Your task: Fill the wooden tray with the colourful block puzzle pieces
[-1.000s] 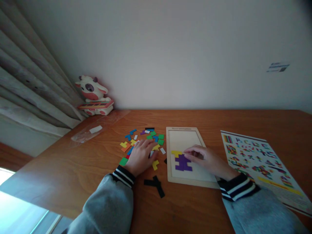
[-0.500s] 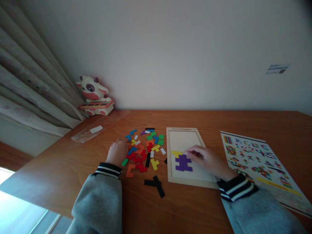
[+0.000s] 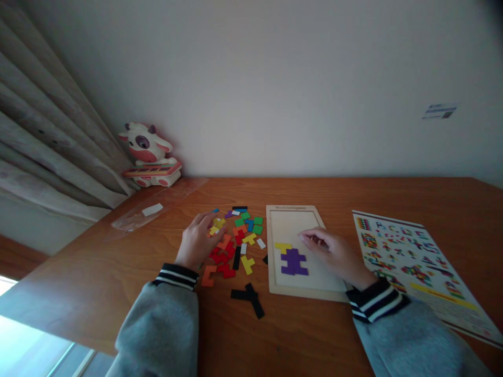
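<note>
My left hand [image 3: 196,242] is over the left side of a pile of flat coloured puzzle pieces. Between its fingertips and thumb is a yellow puzzle piece [image 3: 219,223], close above another yellow one. My right hand [image 3: 334,254] hovers over the right part of a pale wooden puzzle board [image 3: 291,288], thumb and index finger together, nothing visible in them. On the board, several purple pieces [image 3: 294,262] lie joined in a block. A yellow piece [image 3: 283,247] touches their upper left. My left hand covers some of the pile.
Right of the board lies a printed pattern sheet [image 3: 408,256]. Two crossed black pieces [image 3: 251,298] rest in front of the pile. A clear plastic bag [image 3: 133,220] and a toy cow with a keyboard [image 3: 151,157] are at the back left, beside the curtain [image 3: 51,131].
My left hand has shifted slightly right and up over the pile, and a yellow piece now shows at its fingertips. My right fingertips have moved up, away from the yellow piece on the board.
</note>
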`<act>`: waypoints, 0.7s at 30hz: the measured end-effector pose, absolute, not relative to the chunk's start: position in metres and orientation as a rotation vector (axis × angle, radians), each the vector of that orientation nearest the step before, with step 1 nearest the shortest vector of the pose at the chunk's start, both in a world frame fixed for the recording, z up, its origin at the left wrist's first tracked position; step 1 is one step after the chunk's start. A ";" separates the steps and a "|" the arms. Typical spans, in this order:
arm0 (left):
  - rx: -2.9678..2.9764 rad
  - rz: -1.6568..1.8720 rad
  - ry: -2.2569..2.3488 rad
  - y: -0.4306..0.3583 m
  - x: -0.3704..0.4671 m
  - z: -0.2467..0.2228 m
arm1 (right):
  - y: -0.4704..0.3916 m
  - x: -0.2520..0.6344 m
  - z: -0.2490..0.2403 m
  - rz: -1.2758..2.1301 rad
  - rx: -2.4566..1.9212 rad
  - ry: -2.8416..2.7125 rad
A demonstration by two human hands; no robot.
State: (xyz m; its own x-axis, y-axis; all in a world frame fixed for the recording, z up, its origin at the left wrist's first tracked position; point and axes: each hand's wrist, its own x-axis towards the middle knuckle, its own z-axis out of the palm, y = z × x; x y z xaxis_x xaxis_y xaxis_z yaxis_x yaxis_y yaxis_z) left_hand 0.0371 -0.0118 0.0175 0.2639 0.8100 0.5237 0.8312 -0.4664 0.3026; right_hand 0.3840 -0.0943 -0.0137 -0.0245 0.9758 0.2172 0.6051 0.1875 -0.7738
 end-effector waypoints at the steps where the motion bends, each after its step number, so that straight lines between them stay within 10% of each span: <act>1: -2.551 -1.099 -1.438 -0.017 0.047 0.018 | -0.094 0.383 -0.013 0.626 -1.502 -1.672; 8: -3.048 -0.985 -0.405 -0.056 0.116 0.011 | -0.103 0.359 -0.004 1.175 -1.213 -1.552; 21: -3.166 -0.928 -0.366 -0.053 0.141 0.000 | -0.097 0.357 -0.011 1.181 -1.143 -1.475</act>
